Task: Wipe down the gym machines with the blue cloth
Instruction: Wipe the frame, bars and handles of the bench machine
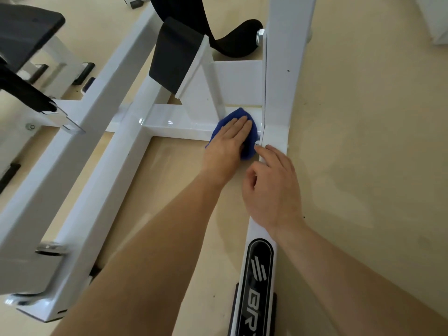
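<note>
Wipe under way: blue cloth (236,114) on the white crossbar (174,120) beside the right rail (278,88), pressed by the left hand (229,141), fingers straight; right hand (271,187), fingers loosely bent and holding nothing, rests on the rail; other frame members probably still to do.

The frame (169,122) is glossy white painted metal; the cloth (238,118) looks soft and napped; at ten o'clock, a matt black pad (26,27).

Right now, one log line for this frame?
step: wipe frame | left hand: flat, pressing blue cloth on white crossbar | right hand: resting on side rail, holding nothing
</note>
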A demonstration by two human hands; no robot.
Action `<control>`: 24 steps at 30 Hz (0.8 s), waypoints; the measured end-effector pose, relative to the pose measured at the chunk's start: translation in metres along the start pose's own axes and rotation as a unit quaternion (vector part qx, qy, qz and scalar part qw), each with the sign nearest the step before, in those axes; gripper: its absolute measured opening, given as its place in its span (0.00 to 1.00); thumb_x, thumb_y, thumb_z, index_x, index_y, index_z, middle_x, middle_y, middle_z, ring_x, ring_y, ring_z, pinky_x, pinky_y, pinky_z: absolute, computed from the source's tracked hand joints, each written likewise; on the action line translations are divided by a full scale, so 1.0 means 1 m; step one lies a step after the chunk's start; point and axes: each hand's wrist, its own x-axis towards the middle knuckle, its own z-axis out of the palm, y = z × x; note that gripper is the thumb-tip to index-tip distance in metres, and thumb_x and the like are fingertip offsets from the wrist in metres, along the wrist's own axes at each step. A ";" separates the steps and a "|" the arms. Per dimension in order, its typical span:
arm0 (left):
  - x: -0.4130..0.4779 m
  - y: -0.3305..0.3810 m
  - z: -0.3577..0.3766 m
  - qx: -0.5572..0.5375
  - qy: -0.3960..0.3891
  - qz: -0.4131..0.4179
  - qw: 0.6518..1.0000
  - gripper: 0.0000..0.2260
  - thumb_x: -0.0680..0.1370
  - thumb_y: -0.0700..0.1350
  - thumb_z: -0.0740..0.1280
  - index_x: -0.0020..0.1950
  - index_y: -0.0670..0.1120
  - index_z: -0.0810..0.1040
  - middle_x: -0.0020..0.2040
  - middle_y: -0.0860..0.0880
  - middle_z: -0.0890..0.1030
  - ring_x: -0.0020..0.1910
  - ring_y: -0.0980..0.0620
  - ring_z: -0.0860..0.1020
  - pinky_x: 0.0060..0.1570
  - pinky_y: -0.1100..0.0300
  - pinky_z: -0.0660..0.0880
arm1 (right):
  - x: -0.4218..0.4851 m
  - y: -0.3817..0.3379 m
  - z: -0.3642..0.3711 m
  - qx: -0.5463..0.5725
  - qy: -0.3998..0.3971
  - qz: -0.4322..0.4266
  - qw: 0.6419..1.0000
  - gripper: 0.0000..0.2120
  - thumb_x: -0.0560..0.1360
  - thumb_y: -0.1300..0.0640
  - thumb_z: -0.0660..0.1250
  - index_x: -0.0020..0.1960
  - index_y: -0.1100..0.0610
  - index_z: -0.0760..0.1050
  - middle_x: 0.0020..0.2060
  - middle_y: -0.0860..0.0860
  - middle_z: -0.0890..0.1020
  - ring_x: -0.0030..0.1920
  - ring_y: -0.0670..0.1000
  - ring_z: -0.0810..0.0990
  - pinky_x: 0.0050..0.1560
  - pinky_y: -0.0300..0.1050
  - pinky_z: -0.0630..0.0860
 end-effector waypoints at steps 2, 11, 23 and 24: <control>-0.005 -0.016 -0.004 0.014 0.039 -0.022 0.999 0.19 0.73 0.36 0.68 0.64 0.40 0.79 0.63 0.43 0.80 0.62 0.42 0.79 0.58 0.53 0.77 | -0.001 0.001 0.000 0.010 0.004 0.001 1.000 0.13 0.75 0.57 0.57 0.38 0.57 0.77 0.68 0.53 0.77 0.72 0.53 0.68 0.73 0.53 0.65; -0.028 -0.039 -0.051 -0.113 0.104 -0.380 0.912 0.16 0.76 0.41 0.67 0.64 0.48 0.75 0.62 0.50 0.77 0.58 0.51 0.76 0.55 0.60 0.71 | -0.003 0.000 -0.002 -0.007 -0.018 -0.008 1.000 0.14 0.75 0.57 0.56 0.41 0.59 0.79 0.69 0.55 0.75 0.73 0.55 0.67 0.73 0.55 0.64; 0.005 -0.084 -0.052 -0.228 0.185 -0.596 0.747 0.18 0.77 0.47 0.64 0.66 0.49 0.72 0.62 0.49 0.77 0.60 0.47 0.77 0.63 0.54 0.70 | 0.000 -0.005 0.000 -0.104 -0.007 -0.028 0.994 0.13 0.73 0.58 0.59 0.41 0.61 0.81 0.66 0.57 0.76 0.69 0.60 0.69 0.70 0.57 0.65; 0.007 -0.079 -0.047 -0.238 0.180 -0.606 0.737 0.15 0.76 0.48 0.63 0.62 0.48 0.73 0.54 0.49 0.79 0.53 0.46 0.79 0.57 0.53 0.74 | 0.000 -0.006 0.000 -0.103 -0.005 -0.027 0.994 0.14 0.73 0.58 0.58 0.41 0.60 0.81 0.67 0.57 0.76 0.69 0.60 0.69 0.70 0.58 0.65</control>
